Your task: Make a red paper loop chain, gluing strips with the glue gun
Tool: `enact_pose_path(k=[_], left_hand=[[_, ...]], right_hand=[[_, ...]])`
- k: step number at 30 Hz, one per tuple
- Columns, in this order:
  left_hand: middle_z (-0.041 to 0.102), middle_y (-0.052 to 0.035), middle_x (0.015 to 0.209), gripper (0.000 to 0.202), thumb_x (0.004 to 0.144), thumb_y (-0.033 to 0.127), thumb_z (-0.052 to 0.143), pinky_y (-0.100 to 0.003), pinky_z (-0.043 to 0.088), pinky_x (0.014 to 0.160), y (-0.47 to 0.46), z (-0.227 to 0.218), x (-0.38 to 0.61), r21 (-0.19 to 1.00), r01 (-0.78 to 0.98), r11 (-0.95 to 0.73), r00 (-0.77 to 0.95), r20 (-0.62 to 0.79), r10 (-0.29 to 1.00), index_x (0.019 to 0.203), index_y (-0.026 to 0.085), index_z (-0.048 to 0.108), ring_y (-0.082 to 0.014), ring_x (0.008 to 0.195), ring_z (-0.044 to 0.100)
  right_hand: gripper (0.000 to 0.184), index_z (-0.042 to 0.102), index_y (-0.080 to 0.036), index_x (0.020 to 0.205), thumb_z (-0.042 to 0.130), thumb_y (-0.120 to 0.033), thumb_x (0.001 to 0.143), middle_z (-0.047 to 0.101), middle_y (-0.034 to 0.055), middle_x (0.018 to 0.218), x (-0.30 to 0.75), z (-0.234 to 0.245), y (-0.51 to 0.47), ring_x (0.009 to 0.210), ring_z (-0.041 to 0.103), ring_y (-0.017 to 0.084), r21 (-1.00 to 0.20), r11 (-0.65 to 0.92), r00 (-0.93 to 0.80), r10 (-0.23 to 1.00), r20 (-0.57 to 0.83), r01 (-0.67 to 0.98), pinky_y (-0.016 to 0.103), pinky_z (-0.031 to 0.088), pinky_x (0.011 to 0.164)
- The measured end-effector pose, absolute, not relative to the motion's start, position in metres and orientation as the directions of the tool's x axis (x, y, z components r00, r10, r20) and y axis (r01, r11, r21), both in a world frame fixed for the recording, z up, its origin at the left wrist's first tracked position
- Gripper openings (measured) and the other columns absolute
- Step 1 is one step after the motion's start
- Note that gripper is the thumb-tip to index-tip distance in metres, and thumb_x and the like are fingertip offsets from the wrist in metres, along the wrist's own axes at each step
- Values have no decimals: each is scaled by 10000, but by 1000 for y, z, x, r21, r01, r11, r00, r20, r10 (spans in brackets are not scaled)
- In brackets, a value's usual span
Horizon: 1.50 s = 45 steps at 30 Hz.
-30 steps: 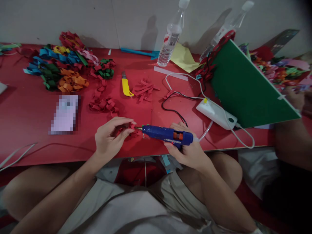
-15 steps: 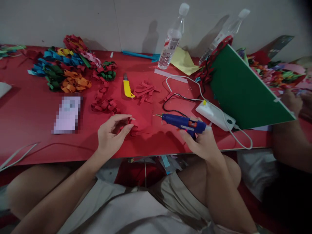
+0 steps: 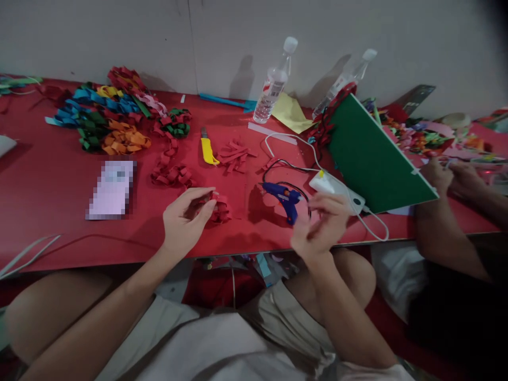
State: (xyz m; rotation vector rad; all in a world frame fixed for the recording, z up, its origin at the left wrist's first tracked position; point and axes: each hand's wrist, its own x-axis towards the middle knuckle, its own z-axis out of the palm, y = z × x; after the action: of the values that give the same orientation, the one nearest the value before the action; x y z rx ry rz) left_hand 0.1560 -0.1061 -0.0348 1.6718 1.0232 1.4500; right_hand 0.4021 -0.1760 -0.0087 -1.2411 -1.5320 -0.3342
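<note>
No words could be read. The labels (image 3: 272, 89) on the two bottles (image 3: 264, 108) carried some print, but it was too small and blurred.

A pixelated pink phone (image 3: 113, 189) is lying on the left of the tabletop (image 3: 47, 196), nearer the front edge. Along the back edge, a blue strip (image 3: 223, 100) is lying left of two clear bottles (image 3: 272, 90), with yellow paper (image 3: 291, 114) resting between them; farther right, a green board (image 3: 375, 156) is standing tilted.

tabletop (image 3: 47, 196) looked smooth and kinda shiny, glue gun (image 3: 281, 196) was hard plastic, red paper loops (image 3: 221, 208) pretty matt, bottle (image 3: 272, 87) clear glossy plastic, green board (image 3: 373, 159) totally matt
</note>
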Motion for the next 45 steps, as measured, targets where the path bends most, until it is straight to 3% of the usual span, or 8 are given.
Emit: enact_pose_path(k=[4, 11, 16, 22, 31, 36, 40, 45], left_hand=[[738, -66, 1015, 236, 863, 304, 705, -250, 576, 809, -111, -34, 155, 883, 116, -456, 56, 452, 890, 1068, 188, 726, -142, 889, 705], [743, -60, 1020, 223, 865, 241, 707, -259, 576, 824, -116, -33, 155, 886, 73, -457, 76, 452, 889, 1085, 209, 724, -143, 896, 707], [740, -28, 1026, 246, 873, 177, 692, -237, 557, 826, -116, -28, 155, 811, 221, -541, 126, 527, 841, 1104, 252, 730, -121, 914, 688], [740, -25, 1037, 343, 875, 146, 678, -244, 558, 856, -117, -23, 152, 574, 430, -697, 243, 670, 701, 1191, 275, 709, -135, 911, 695], [735, -44, 1069, 430, 889, 120, 637, -274, 565, 916, -120, -26, 149, 376, 538, -754, 343, 719, 604, 1287, 280, 654, -164, 947, 704], [743, -36, 1023, 286, 888, 183, 658, -265, 571, 867, -117, -21, 152, 566, 448, -692, 310, 627, 715, 1157, 257, 724, -154, 908, 702], [742, -43, 980, 132, 839, 299, 731, -253, 582, 782, -111, -23, 152, 873, 251, -418, 286, 346, 894, 940, 221, 761, -151, 871, 700], [709, -51, 968, 221, 714, 371, 832, -247, 578, 741, -107, -33, 153, 989, 98, -110, 233, 84, 969, 797, 184, 747, -148, 846, 687]], right_hand=[[353, 551, -214, 1183, 674, -246, 854, 593, 106, 1140, 350, 15, -164, 974, 592, 221, -627, 456, -76, 841, 535, 632, 394, 509, 848], [123, 649, -198, 971, 694, -252, 870, 653, 45, 963, 322, 0, -144, 857, 602, 152, -871, 369, 29, 917, 399, 324, 300, 493, 767], [90, 679, -189, 939, 702, -232, 863, 656, 40, 922, 321, -7, -147, 763, 575, 128, -896, 351, 88, 918, 387, 272, 288, 487, 724], [71, 683, -207, 929, 690, -227, 862, 672, 34, 901, 322, -5, -148, 774, 596, 142, -875, 351, 108, 908, 406, 333, 297, 505, 729], [94, 696, -223, 977, 678, -257, 892, 678, 47, 955, 323, -8, -148, 852, 633, 158, -855, 364, 94, 901, 424, 369, 314, 536, 788], [117, 697, -226, 1024, 658, -257, 918, 668, 49, 1004, 329, -12, -144, 862, 630, 151, -853, 387, 50, 902, 430, 350, 308, 538, 797], [109, 711, -225, 1014, 653, -240, 923, 663, 51, 1007, 334, -12, -140, 927, 634, 158, -844, 414, -3, 898, 439, 341, 313, 532, 837], [149, 694, -238, 1039, 686, -284, 898, 614, 56, 1074, 334, -16, -143, 874, 606, 153, -839, 355, 49, 911, 409, 413, 322, 526, 808]])
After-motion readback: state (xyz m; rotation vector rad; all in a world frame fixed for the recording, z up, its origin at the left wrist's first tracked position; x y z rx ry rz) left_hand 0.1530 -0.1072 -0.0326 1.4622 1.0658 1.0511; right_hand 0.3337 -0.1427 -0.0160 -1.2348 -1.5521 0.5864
